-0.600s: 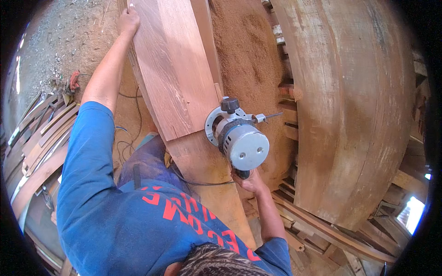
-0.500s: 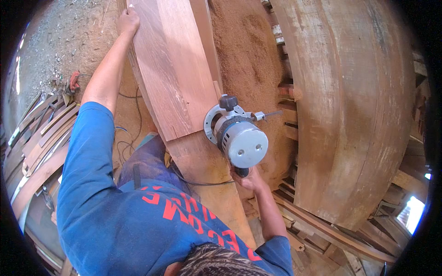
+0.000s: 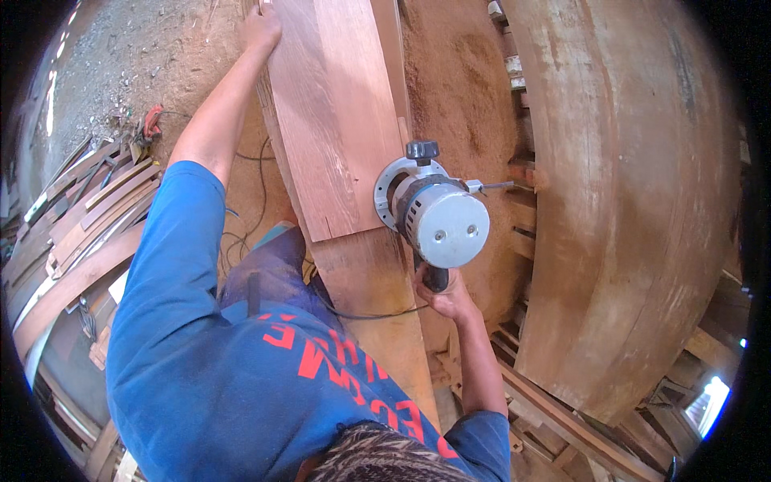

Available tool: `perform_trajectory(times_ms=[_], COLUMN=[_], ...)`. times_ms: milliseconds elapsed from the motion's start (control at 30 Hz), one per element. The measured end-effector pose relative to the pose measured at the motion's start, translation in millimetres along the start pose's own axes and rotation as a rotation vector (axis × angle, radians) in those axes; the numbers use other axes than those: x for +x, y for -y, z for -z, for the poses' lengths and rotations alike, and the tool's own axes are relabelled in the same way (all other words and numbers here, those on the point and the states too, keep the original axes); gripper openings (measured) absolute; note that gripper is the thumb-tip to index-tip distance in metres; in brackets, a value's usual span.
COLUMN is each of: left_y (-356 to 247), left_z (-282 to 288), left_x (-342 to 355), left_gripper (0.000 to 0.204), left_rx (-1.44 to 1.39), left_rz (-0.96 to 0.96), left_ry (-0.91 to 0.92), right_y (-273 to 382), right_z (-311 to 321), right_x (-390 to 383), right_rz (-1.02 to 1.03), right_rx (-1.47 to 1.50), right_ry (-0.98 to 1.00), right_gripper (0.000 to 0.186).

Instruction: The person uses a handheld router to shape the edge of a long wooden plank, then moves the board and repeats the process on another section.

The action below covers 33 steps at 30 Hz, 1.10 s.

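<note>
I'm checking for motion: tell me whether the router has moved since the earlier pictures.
Yes: the router has moved forward along the right edge of the top board, farther from that board's near end.

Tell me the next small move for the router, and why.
I'd probably ease the router a little along the right edge of the board, away from the body: the right hand grips its black handle, its base sits at that edge near the board's near end, and the left hand is at the opposite edge, seemingly steadying it.
</note>
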<state>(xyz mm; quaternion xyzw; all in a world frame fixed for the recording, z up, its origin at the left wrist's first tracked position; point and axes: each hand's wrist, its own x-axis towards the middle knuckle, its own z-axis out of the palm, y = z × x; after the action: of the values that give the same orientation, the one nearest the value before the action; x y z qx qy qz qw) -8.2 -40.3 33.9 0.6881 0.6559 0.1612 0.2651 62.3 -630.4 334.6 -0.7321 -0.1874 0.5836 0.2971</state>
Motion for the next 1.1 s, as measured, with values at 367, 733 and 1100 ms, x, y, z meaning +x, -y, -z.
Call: perform_trajectory(times_ms=[367, 733, 1100], left_y=[-13.7, -7.2, -13.1], left_z=[23.1, 34.3, 65.4], left_x=[-44.7, -90.4, -148.5], left_gripper=[0.060, 0.059, 0.056], left_rx=[-0.026, 0.032, 0.058], left_rz=[-0.015, 0.021, 0.047], left_ry=[0.038, 0.066, 0.058], right_y=[3.1, -0.8, -7.3], right_z=[1.4, -8.0, -18.2], right_x=[-6.1, -3.2, 4.6], right_rz=[-0.195, 0.009, 0.112], right_rx=[0.012, 0.111, -0.038], right_ry=[0.011, 0.003, -0.019], right_gripper=[0.022, 0.023, 0.016])
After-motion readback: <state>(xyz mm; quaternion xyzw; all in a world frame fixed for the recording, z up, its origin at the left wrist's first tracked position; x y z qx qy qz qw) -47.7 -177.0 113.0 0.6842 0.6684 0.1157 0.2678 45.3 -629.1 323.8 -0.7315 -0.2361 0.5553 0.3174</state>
